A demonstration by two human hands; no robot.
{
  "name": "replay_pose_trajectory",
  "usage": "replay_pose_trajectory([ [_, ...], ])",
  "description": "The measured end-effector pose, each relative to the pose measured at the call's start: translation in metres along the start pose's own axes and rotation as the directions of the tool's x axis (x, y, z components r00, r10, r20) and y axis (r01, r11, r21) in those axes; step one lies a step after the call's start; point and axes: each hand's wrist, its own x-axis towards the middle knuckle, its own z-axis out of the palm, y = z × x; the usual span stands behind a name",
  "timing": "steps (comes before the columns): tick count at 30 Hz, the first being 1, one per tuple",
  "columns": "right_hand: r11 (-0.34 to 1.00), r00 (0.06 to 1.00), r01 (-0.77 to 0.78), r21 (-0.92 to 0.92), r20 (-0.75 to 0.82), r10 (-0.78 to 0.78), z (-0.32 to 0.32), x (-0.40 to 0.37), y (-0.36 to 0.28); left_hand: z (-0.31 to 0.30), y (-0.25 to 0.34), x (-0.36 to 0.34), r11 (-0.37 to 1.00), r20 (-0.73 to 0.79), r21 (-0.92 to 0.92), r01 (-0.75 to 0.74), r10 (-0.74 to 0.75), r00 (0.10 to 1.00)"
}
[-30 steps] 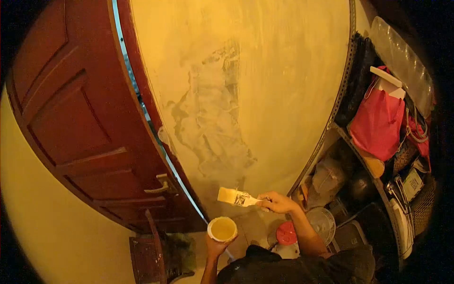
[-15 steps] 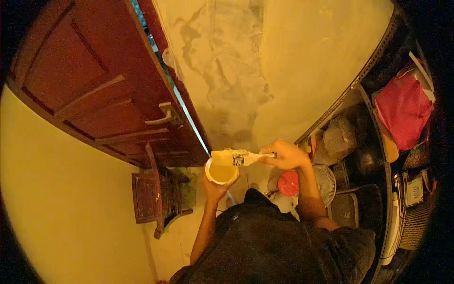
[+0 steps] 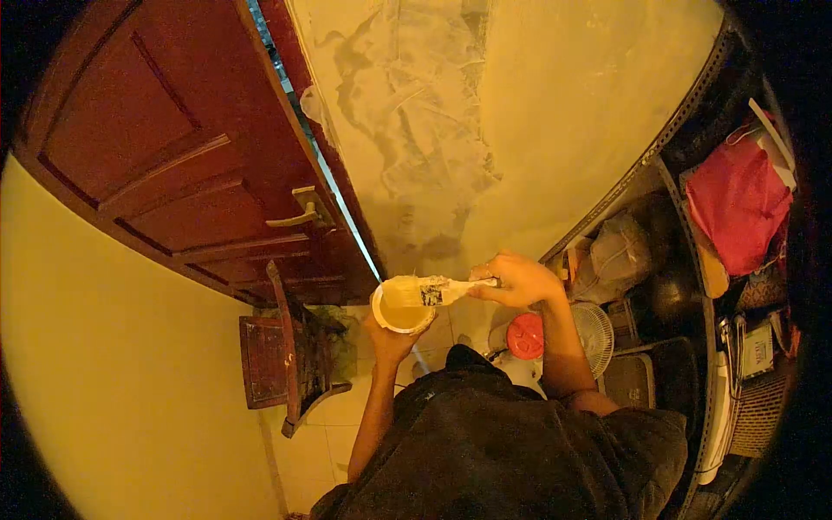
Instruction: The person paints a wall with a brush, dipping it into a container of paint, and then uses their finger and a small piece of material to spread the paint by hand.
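Note:
My left hand (image 3: 392,340) is closed around the side of a small round tub (image 3: 404,330), whose mouth faces up and shows something pale yellowish inside. In my right hand (image 3: 523,282) is a paintbrush (image 3: 444,291), gripped by its light handle and held nearly level. Its pale bristles point left and lie over the tub's mouth, overlapping the far rim. A dark, worn label band shows below the bristles. Beyond both hands rises a patchy wall (image 3: 416,130), grey and uneven beside the door frame and smoother toward the right.
On the left is a dark red panelled door (image 3: 186,165) with a metal handle (image 3: 299,211), slightly ajar. A wooden chair (image 3: 295,364) stands below it. To the right are a red-lidded container (image 3: 525,336), a fan (image 3: 592,338) and shelving with a red cloth (image 3: 739,204).
The brush has shifted slightly left and down, its bristles now lower over the tub's mouth. The tub has moved a little left. Both hands keep their hold.

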Motion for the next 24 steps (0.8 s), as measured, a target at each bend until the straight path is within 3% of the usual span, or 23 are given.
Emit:
replay_pose_trajectory([
  [3, 0.996, 0.992, -0.088, 0.034, 0.090, 0.085, -0.007, -0.002, -0.002, 0.002, -0.008, -0.001, 0.996, -0.015, 0.079, -0.030, 0.032, 0.999],
  [5, 0.994, 0.991, -0.108, 0.021, 0.087, 0.106, -0.011, -0.002, -0.006, 0.003, 0.003, 0.004, 0.998, -0.017, -0.029, -0.063, 0.063, 0.998],
  [8, 0.993, 0.991, -0.115, 0.020, 0.066, 0.113, -0.014, -0.004, -0.007, 0.003, -0.009, 0.005, 0.993, 0.000, -0.010, -0.113, 0.113, 0.994],
  [10, 0.993, 0.993, -0.109, 0.040, 0.055, 0.107, -0.017, -0.006, -0.006, 0.006, -0.006, 0.004, 0.998, -0.005, -0.022, -0.055, 0.055, 0.998],
  [12, 1.000, 1.000, 0.005, -0.027, 0.006, -0.004, -0.020, -0.005, -0.008, 0.009, -0.003, 0.004, 0.999, -0.014, -0.019, -0.034, 0.033, 0.999],
  [13, 0.993, 0.995, -0.091, -0.079, 0.039, 0.094, -0.025, -0.005, -0.016, 0.009, -0.003, 0.003, 1.000, -0.010, -0.020, -0.009, 0.009, 1.000],
  [16, 0.986, 0.999, -0.036, -0.161, -0.016, 0.034, -0.024, -0.005, -0.017, 0.009, -0.001, 0.002, 0.998, -0.017, -0.016, -0.057, 0.057, 0.998],
  [18, 0.979, 0.992, -0.120, -0.164, 0.024, 0.126, -0.026, -0.005, -0.023, 0.010, 0.009, 0.004, 0.993, -0.027, 0.006, -0.114, 0.114, 0.993],
  [20, 0.943, 0.998, -0.030, -0.333, -0.056, 0.012, -0.026, -0.006, -0.025, 0.010, 0.009, 0.002, 0.991, -0.033, -0.025, -0.135, 0.134, 0.990],
  [22, 0.949, 0.998, -0.066, -0.308, 0.002, 0.070, -0.032, -0.002, -0.033, 0.008, 0.007, 0.003, 0.992, -0.014, 0.059, -0.113, 0.114, 0.993],
  [24, 0.952, 0.992, -0.097, -0.289, 0.054, 0.117, -0.040, 0.003, -0.043, 0.010, 0.000, 0.005, 0.993, -0.026, 0.029, -0.115, 0.115, 0.993],
])
